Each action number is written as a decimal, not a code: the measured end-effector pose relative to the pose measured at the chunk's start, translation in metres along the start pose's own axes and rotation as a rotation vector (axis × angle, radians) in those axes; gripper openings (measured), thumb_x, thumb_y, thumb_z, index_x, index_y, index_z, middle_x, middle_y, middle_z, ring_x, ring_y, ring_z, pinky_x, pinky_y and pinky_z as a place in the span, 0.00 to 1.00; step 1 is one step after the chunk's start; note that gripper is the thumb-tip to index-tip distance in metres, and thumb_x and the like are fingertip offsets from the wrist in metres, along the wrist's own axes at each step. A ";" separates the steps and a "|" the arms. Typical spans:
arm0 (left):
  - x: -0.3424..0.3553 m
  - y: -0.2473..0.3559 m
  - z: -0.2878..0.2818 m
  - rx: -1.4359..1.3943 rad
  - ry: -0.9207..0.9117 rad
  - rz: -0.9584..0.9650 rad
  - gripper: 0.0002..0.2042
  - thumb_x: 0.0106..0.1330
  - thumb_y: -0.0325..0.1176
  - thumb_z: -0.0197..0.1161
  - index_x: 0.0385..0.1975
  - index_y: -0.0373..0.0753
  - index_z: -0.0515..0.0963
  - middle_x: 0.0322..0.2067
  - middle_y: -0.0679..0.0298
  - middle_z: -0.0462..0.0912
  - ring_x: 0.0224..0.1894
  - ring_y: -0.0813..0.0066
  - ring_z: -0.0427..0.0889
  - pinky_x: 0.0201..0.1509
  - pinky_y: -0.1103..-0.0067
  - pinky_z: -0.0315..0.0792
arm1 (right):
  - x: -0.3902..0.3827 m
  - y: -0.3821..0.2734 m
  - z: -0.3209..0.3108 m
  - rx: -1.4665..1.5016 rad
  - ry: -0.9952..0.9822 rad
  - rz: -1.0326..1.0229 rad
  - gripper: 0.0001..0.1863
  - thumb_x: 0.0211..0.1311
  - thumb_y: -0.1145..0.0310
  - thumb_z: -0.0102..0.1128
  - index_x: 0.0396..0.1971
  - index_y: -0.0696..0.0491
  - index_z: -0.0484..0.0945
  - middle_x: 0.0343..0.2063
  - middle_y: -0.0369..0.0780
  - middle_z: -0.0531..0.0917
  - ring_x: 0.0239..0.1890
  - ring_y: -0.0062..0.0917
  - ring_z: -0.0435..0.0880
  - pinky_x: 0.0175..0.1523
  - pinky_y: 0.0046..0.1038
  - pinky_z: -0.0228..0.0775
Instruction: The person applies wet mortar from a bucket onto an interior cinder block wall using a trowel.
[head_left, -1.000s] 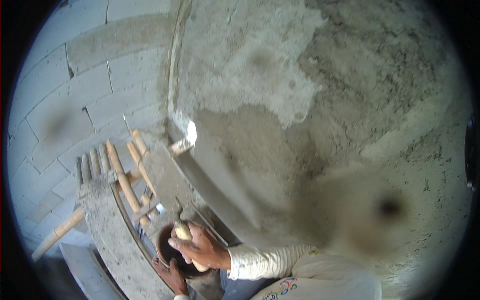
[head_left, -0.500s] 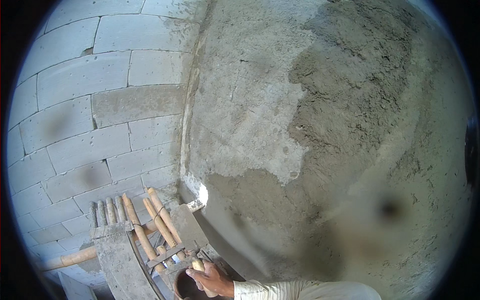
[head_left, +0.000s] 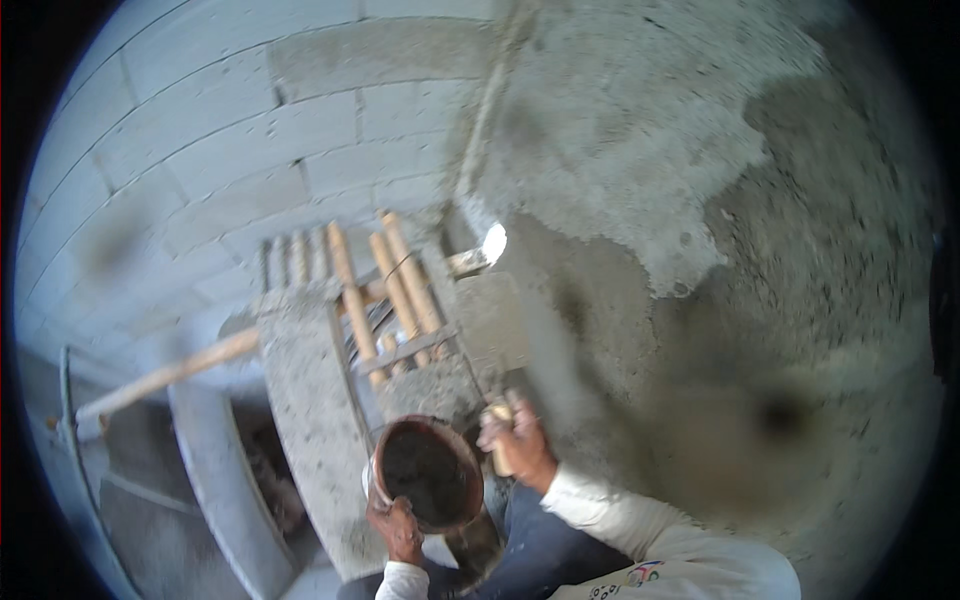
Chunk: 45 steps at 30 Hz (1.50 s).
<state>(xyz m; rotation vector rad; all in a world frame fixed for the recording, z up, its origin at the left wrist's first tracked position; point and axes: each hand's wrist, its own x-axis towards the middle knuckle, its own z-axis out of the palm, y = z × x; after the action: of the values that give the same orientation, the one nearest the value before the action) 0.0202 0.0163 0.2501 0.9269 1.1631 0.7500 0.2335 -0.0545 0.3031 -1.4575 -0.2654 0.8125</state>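
My left hand (head_left: 397,530) is closed on the near-left rim of a round reddish-brown bucket (head_left: 474,500), its thumb over the edge. Wet grey mortar (head_left: 425,470) lies inside the bucket. Right of the bucket, my right hand (head_left: 528,452) wraps round the pale wooden handle of a trowel (head_left: 501,462). The trowel points away from me; its far end blurs into the grey surfaces beyond, so its outline is hard to make out.
Mortar-crusted planks (head_left: 310,430) and bamboo poles (head_left: 395,285) form a platform ahead. A pale block wall (head_left: 220,140) rises at left. At right stands a wall (head_left: 620,150) partly covered with rough, darker mortar. A horizontal bamboo pole (head_left: 180,375) crosses at left.
My view has tilted down and left, so the platform and bucket sit higher in the picture. My left hand has come into view on the bucket rim. The trowel remains in my right hand.
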 end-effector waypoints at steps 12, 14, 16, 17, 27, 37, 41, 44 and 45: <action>-0.200 0.336 -0.012 -0.044 0.228 -0.136 0.36 0.45 0.20 0.51 0.62 0.27 0.72 0.51 0.56 0.81 0.52 0.65 0.81 0.58 0.78 0.72 | -0.140 -0.372 -0.057 -1.221 -0.466 -0.186 0.21 0.66 0.61 0.61 0.54 0.58 0.75 0.46 0.52 0.83 0.47 0.52 0.82 0.49 0.46 0.75; -0.230 0.374 -0.009 -0.092 0.292 -0.114 0.36 0.44 0.20 0.51 0.63 0.27 0.72 0.52 0.56 0.81 0.52 0.64 0.81 0.59 0.77 0.72 | -0.147 -0.424 -0.042 -1.404 -0.622 -0.370 0.20 0.63 0.63 0.63 0.52 0.55 0.77 0.45 0.46 0.82 0.45 0.49 0.82 0.46 0.45 0.74; -0.256 0.410 0.003 -0.191 0.282 -0.070 0.36 0.44 0.20 0.50 0.63 0.28 0.72 0.54 0.56 0.80 0.53 0.65 0.80 0.60 0.77 0.71 | -0.154 -0.467 -0.024 -1.459 -0.709 -0.401 0.20 0.61 0.64 0.65 0.53 0.52 0.78 0.39 0.42 0.80 0.42 0.43 0.83 0.42 0.41 0.75; -0.270 0.430 0.009 -0.155 0.321 -0.119 0.37 0.44 0.19 0.49 0.64 0.28 0.71 0.55 0.56 0.80 0.53 0.67 0.80 0.59 0.78 0.72 | -0.158 -0.484 -0.015 -1.458 -0.763 -0.538 0.19 0.60 0.65 0.65 0.52 0.51 0.79 0.38 0.41 0.80 0.41 0.41 0.83 0.42 0.40 0.75; -0.299 0.455 0.028 -0.272 0.237 -0.066 0.38 0.45 0.16 0.48 0.66 0.31 0.70 0.54 0.61 0.80 0.43 0.76 0.79 0.42 0.85 0.73 | -0.194 -0.448 0.086 -1.599 -1.103 -1.038 0.10 0.59 0.71 0.56 0.36 0.61 0.79 0.29 0.47 0.81 0.32 0.40 0.87 0.32 0.38 0.81; -0.281 0.479 0.027 -0.272 0.173 -0.074 0.37 0.46 0.16 0.48 0.65 0.30 0.71 0.55 0.61 0.79 0.51 0.72 0.79 0.50 0.84 0.71 | -0.199 -0.509 0.043 -1.659 -0.821 -0.494 0.12 0.66 0.64 0.56 0.44 0.56 0.77 0.38 0.47 0.84 0.38 0.46 0.86 0.41 0.48 0.78; -0.269 0.483 0.039 -0.178 0.136 -0.016 0.37 0.47 0.17 0.49 0.65 0.29 0.70 0.57 0.60 0.78 0.54 0.71 0.77 0.55 0.83 0.68 | -0.201 -0.431 0.049 -1.400 -0.997 -0.133 0.15 0.67 0.61 0.58 0.40 0.60 0.77 0.34 0.57 0.84 0.41 0.55 0.84 0.44 0.49 0.76; -0.254 0.462 0.028 -0.125 0.124 0.100 0.36 0.46 0.17 0.51 0.65 0.28 0.70 0.58 0.59 0.77 0.57 0.70 0.76 0.60 0.81 0.68 | -0.217 -0.408 0.085 -1.171 -0.987 -0.058 0.17 0.66 0.60 0.60 0.40 0.62 0.76 0.31 0.59 0.82 0.40 0.57 0.83 0.45 0.49 0.74; -0.253 0.463 0.025 -0.160 0.110 0.093 0.36 0.46 0.17 0.51 0.65 0.28 0.70 0.58 0.59 0.77 0.58 0.70 0.76 0.61 0.80 0.67 | -0.217 -0.409 0.087 -1.171 -0.978 -0.053 0.17 0.66 0.60 0.60 0.40 0.62 0.76 0.31 0.59 0.82 0.40 0.57 0.83 0.45 0.49 0.74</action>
<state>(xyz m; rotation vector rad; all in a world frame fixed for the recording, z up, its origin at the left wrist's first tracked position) -0.0277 -0.0063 0.7759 0.8188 1.1433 0.9654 0.1583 -0.0865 0.7665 -1.9462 -1.7356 1.3866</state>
